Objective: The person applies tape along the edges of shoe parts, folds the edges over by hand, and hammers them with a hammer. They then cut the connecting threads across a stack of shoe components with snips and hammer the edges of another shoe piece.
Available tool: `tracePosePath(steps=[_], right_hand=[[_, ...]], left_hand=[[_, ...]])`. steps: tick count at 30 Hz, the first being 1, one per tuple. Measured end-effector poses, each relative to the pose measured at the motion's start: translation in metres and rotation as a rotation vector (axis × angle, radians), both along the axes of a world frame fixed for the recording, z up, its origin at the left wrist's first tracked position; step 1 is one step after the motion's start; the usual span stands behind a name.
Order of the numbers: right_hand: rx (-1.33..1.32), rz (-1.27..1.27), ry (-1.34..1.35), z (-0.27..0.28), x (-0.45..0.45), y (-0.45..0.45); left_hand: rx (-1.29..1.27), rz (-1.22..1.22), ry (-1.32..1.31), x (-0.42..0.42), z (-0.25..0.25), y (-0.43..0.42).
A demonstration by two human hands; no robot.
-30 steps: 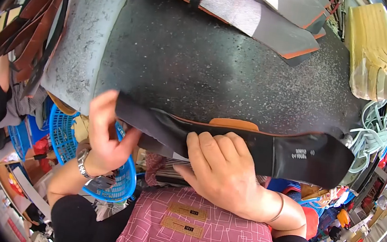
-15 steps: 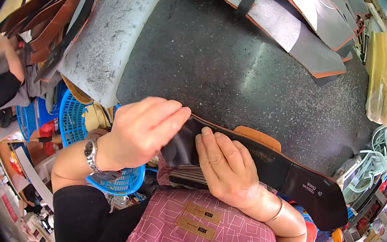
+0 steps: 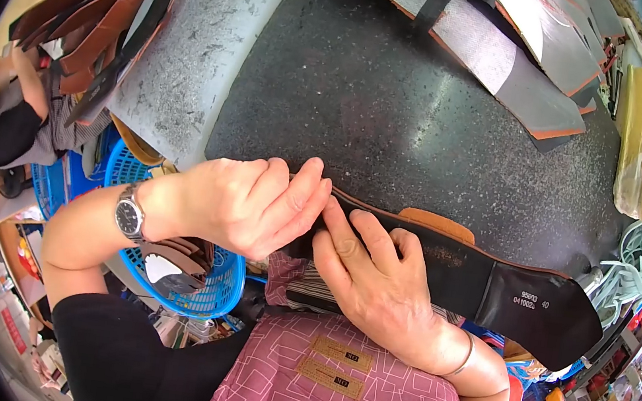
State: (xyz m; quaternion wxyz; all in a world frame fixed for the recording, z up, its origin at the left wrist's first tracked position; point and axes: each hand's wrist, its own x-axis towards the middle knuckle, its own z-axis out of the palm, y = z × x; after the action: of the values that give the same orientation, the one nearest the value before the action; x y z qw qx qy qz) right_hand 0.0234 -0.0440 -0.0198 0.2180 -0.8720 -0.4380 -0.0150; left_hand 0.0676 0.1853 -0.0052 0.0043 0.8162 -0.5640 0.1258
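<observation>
A long black leather piece [image 3: 451, 279], printed with white numbers at its right end, lies across the near edge of the dark worktop [image 3: 367, 86]. A brown flap [image 3: 438, 223] shows along its far edge. My left hand [image 3: 256, 205], with a watch at the wrist, is closed with its fingertips at the piece's left end, which it mostly hides. Close beside it, my right hand [image 3: 379, 280] grips the same piece, fingers bent on its upper face and thumb out of sight. The two hands' fingertips nearly meet.
Brown leather pieces [image 3: 112, 6] are stacked at the far left by a grey sheet [image 3: 187, 48]. Grey pieces with orange edges [image 3: 545, 108] lie at the back right. Pale green straps [image 3: 637, 267] hang at right. Below left is a blue basket [image 3: 226, 289]; another person [image 3: 15, 115] sits far left.
My left hand has turned and its fingertips have come closer to my right hand's. Its forearm swung out left, uncovering more of the basket. The view has shifted slightly.
</observation>
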Motion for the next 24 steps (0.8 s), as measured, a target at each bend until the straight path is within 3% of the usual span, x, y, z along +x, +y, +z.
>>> tracePosePath(steps=[5, 8, 10, 12, 15, 17, 18, 19, 21, 24], right_hand=[[-0.063, -0.006, 0.027, 0.006, 0.001, 0.003], [-0.126, 0.001, 0.033, 0.01, 0.003, 0.008], [-0.144, -0.004, 0.03, 0.012, 0.003, 0.011], [-0.157, -0.006, 0.027, 0.012, 0.003, 0.016], [-0.017, -0.065, 0.059, 0.001, -0.002, 0.018], [0.152, 0.009, 0.156, -0.003, -0.002, 0.002], [0.161, 0.024, 0.14, -0.001, -0.002, -0.006], [0.17, 0.039, 0.129, 0.003, -0.002, -0.015], [-0.11, -0.132, 0.032, 0.027, -0.013, -0.039], [-0.22, -0.199, -0.052, 0.035, -0.013, -0.061]], left_hand=[[-0.021, -0.158, 0.016, 0.012, -0.004, 0.014], [-0.016, -0.083, 0.062, 0.013, 0.001, 0.031], [0.073, 0.132, -0.011, 0.004, 0.016, 0.039], [-0.002, 0.247, -0.054, -0.016, 0.032, 0.031], [-0.454, 0.126, 0.452, -0.052, 0.018, -0.015], [-0.549, 0.478, 0.672, -0.068, 0.003, -0.048], [-0.558, 0.537, 0.67, -0.07, -0.009, -0.049], [-0.446, 0.557, 0.651, -0.07, -0.01, -0.05], [-0.269, 0.567, 0.625, -0.072, -0.006, -0.051], [-0.188, 0.539, 0.544, -0.07, -0.006, -0.055]])
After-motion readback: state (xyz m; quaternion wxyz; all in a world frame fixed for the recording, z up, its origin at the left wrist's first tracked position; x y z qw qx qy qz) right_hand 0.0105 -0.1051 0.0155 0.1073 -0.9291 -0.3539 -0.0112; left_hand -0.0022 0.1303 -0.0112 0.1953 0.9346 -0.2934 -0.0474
